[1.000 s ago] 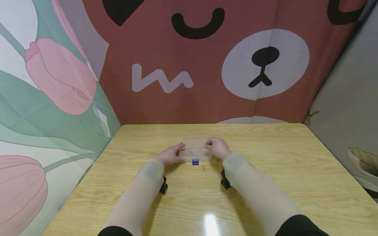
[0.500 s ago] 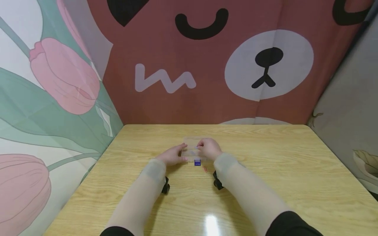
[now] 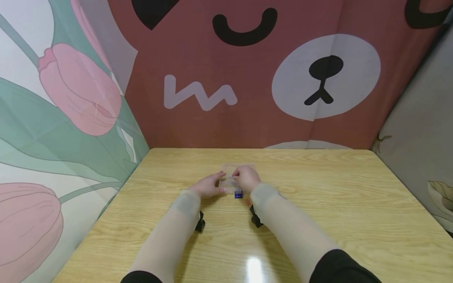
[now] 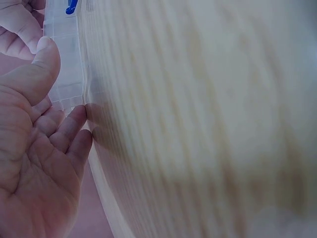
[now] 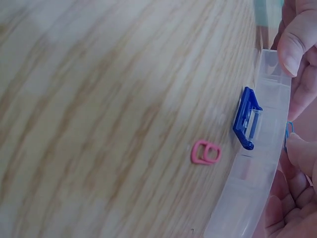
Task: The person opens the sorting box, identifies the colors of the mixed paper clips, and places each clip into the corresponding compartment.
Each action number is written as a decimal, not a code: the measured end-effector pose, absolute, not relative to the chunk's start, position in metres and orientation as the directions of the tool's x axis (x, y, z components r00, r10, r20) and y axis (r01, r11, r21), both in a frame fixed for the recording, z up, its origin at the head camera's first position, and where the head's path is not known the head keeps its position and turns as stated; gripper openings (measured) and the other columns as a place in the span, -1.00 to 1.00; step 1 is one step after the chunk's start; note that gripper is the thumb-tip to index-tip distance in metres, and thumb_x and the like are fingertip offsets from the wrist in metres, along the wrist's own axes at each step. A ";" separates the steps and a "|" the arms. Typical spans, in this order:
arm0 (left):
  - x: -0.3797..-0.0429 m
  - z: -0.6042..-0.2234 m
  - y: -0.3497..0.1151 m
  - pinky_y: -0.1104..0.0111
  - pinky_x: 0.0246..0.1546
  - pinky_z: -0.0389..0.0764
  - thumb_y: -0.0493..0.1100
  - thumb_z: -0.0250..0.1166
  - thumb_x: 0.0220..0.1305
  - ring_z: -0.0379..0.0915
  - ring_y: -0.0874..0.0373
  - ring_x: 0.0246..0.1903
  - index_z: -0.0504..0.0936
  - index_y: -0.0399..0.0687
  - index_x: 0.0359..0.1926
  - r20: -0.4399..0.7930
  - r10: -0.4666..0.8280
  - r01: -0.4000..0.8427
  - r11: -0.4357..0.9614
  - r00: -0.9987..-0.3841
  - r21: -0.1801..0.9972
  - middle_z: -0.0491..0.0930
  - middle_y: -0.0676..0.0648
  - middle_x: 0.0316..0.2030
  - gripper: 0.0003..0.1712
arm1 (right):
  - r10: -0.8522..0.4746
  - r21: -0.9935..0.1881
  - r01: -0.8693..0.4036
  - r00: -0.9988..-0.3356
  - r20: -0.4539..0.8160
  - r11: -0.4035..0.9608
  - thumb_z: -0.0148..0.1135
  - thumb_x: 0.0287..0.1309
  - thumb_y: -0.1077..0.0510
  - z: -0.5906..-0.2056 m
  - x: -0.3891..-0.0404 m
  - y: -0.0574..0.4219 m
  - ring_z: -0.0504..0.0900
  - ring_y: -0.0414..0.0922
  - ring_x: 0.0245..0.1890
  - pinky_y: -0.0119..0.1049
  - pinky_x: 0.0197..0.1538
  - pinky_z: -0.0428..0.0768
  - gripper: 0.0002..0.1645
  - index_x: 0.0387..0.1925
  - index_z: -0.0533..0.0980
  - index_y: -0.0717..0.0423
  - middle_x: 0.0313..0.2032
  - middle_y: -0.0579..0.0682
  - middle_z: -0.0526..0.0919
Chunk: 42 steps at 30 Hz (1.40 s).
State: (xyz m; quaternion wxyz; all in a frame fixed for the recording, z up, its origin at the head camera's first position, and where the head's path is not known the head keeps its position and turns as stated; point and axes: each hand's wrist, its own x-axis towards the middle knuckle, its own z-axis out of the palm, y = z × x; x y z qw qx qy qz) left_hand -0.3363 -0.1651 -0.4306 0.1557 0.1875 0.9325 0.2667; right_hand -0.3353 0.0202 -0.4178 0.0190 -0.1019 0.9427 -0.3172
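Note:
A clear plastic compartment box (image 3: 228, 184) lies on the table with its lid raised toward the back. My left hand (image 3: 208, 186) grips the box's left end, thumb at the front corner in the right wrist view and the other fingers around the side. Over the box, my right hand (image 3: 248, 179) pinches a small blue paper clip (image 5: 289, 131) between thumb and finger. The blue latch (image 5: 245, 119) hangs at the box's front wall. In front of it, a pink paper clip (image 5: 205, 152) lies on the table. The compartments' contents are mostly hidden by my right hand.
The wood-grain table (image 3: 318, 204) reaches back to a hanging cloth (image 3: 198, 129) with a bear print. A flower-print cloth (image 3: 78, 98) hangs at the left. Black wrist cameras (image 3: 256, 217) sit under both wrists.
My right hand has moved left over the box, holding the blue clip. A green clip seen right of the box earlier is now out of sight. My left hand stays on the box.

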 end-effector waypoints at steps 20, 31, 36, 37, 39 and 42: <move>-0.340 -0.434 -0.162 0.13 0.39 0.07 0.07 0.26 0.30 -0.04 0.01 0.43 0.12 0.06 0.49 -0.202 0.423 0.247 0.786 -0.883 0.567 0.04 -0.05 0.47 -0.17 | -0.244 -0.604 -0.219 -0.969 0.043 0.766 0.23 0.28 0.14 -0.415 -0.333 0.028 0.54 -0.13 -0.32 -0.19 -0.13 0.55 -0.84 -0.29 0.68 0.11 -0.30 -0.06 0.65; -0.337 -0.431 -0.161 0.14 0.41 0.03 0.07 0.25 0.30 -0.06 0.02 0.43 0.11 0.07 0.49 -0.200 0.409 0.247 0.803 -0.890 0.542 0.05 -0.02 0.46 -0.17 | -0.289 -0.656 -0.248 -0.956 0.048 0.712 0.20 0.30 0.09 -0.415 -0.334 0.052 0.55 -0.17 -0.35 -0.22 -0.19 0.56 -0.81 -0.24 0.67 0.09 -0.29 -0.09 0.66; -0.337 -0.431 -0.161 0.13 0.41 0.01 0.07 0.25 0.31 -0.05 0.01 0.43 0.11 0.08 0.49 -0.198 0.404 0.245 0.806 -0.893 0.539 0.09 -0.01 0.45 -0.17 | -0.278 -0.672 -0.221 -0.960 0.023 0.706 0.16 0.34 0.07 -0.410 -0.331 0.069 0.57 -0.13 -0.25 -0.15 -0.12 0.55 -0.76 -0.14 0.65 0.10 -0.19 -0.05 0.66; -0.337 -0.431 -0.161 0.13 0.41 0.01 0.07 0.25 0.31 -0.06 0.02 0.43 0.11 0.09 0.49 -0.200 0.402 0.242 0.806 -0.893 0.540 0.09 -0.01 0.45 -0.17 | -0.277 -0.671 -0.221 -0.960 0.023 0.708 0.15 0.34 0.07 -0.410 -0.330 0.073 0.57 -0.13 -0.23 -0.14 -0.10 0.55 -0.76 -0.13 0.65 0.09 -0.17 -0.05 0.66; -0.336 -0.431 -0.161 0.14 0.41 0.00 0.07 0.25 0.31 -0.07 0.02 0.44 0.11 0.09 0.49 -0.201 0.403 0.241 0.804 -0.893 0.544 0.08 0.00 0.45 -0.17 | -0.270 -0.680 -0.212 -0.963 0.022 0.702 0.15 0.35 0.06 -0.409 -0.329 0.080 0.57 -0.11 -0.20 -0.12 -0.08 0.55 -0.75 -0.11 0.64 0.09 -0.15 -0.04 0.66; -0.335 -0.430 -0.162 0.14 0.41 -0.01 0.06 0.25 0.31 -0.07 0.01 0.44 0.11 0.07 0.49 -0.197 0.409 0.245 0.798 -0.891 0.551 0.09 -0.01 0.45 -0.18 | -0.261 -0.687 -0.204 -0.965 0.022 0.698 0.14 0.35 0.06 -0.409 -0.328 0.090 0.58 -0.09 -0.16 -0.11 -0.04 0.55 -0.73 -0.08 0.63 0.11 -0.12 -0.01 0.66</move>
